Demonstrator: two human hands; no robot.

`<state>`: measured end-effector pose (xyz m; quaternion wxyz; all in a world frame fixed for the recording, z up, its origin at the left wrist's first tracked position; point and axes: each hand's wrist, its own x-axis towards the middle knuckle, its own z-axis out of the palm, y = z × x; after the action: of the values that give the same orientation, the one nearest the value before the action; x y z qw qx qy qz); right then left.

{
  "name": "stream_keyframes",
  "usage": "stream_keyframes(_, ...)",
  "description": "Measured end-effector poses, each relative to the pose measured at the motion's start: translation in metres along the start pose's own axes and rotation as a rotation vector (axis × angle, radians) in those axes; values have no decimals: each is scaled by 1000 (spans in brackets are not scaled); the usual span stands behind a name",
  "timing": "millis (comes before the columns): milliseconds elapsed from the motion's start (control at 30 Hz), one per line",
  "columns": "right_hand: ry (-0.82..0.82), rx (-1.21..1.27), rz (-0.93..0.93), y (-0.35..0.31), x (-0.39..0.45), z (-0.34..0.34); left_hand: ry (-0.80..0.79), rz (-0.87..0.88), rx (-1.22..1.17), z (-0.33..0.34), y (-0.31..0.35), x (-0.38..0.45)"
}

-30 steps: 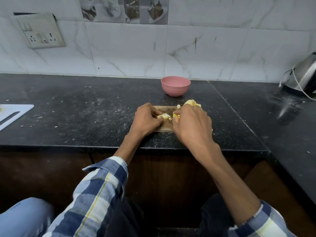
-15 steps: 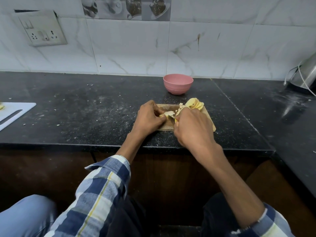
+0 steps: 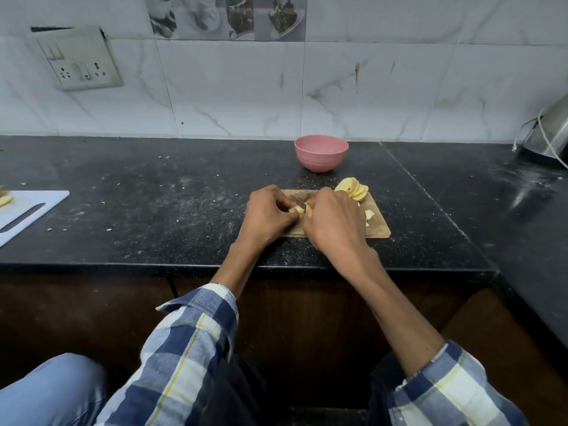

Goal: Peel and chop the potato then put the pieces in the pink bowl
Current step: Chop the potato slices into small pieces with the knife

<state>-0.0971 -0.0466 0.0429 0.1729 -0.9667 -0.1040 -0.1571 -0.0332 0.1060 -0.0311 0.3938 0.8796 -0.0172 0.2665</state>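
A small wooden chopping board [image 3: 379, 229] lies on the black counter, just in front of the pink bowl [image 3: 321, 152]. My left hand [image 3: 267, 216] pinches a small pale potato piece [image 3: 297, 210] on the board's left part. My right hand [image 3: 335, 224] is closed right beside it, around what looks like a knife; only a bit of yellow handle [image 3: 307, 206] shows and the blade is mostly hidden. A fanned stack of potato slices [image 3: 353, 189] rests at the board's far right corner. Small cut pieces [image 3: 369, 215] lie to the right of my right hand.
A white plastic cutting board [image 3: 27, 210] with some scraps lies at the counter's left edge. A steel kettle with a cord [image 3: 553, 133] stands at the back right. A wall socket [image 3: 81, 61] sits on the tiles. The counter edge runs just below my wrists.
Both hands have shifted left on the board, still working on the small piece together. The fan of slices, earlier partly behind my right hand, now shows fully.
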Motion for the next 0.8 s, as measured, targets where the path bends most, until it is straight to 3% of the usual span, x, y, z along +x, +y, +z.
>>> stream_keyframes(333, -14, -52, -18, 11, -26, -27, -8, 11, 17, -1, 3, -2)
stream_keyframes(500, 41, -7, -3, 5, -14, -18, 29, -9, -1, -3, 3, -4)
stream_keyframes(800, -18, -26, -16, -6, -10, -6, 27, -36, 34, -1, 0, -2)
